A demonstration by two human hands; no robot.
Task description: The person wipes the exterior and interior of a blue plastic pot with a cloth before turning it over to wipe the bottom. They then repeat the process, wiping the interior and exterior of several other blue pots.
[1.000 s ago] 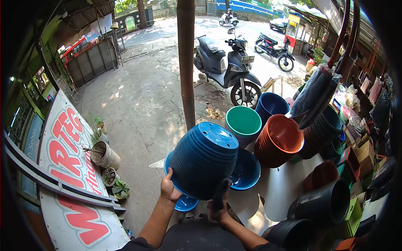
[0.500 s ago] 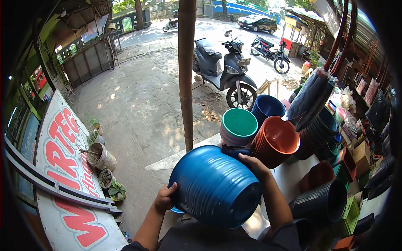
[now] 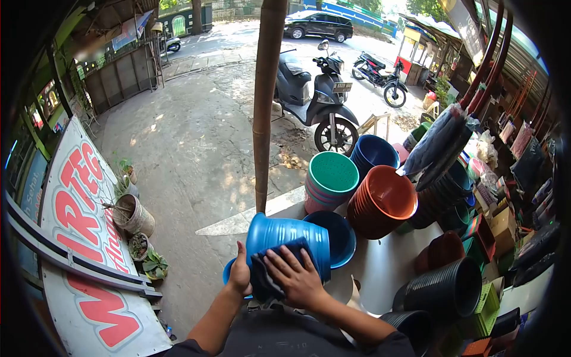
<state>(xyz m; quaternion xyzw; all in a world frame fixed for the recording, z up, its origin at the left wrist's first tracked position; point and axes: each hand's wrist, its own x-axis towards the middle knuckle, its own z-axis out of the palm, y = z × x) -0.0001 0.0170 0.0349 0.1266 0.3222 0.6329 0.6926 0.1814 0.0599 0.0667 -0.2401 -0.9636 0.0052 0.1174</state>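
Head view: one blue pot (image 3: 291, 231), tilted sideways beside a dark blue tub (image 3: 343, 241), gripped at its rim by the left hand (image 3: 239, 275). One dark cloth (image 3: 260, 275), pressed to its wall by the right hand (image 3: 297, 278), opened flat. Portions wiped or left cannot be told.

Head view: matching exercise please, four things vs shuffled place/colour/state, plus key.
1. Held pot
2. Dark cloth
3. Left hand
4. Orange-red pot stack

A. Under the spread right hand
B. Just right of the green-topped stack in the picture
C. Blue, tipped on its side
D. Thumb up, beside the held pot's rim

Pairs: 1-C, 2-A, 3-D, 4-B
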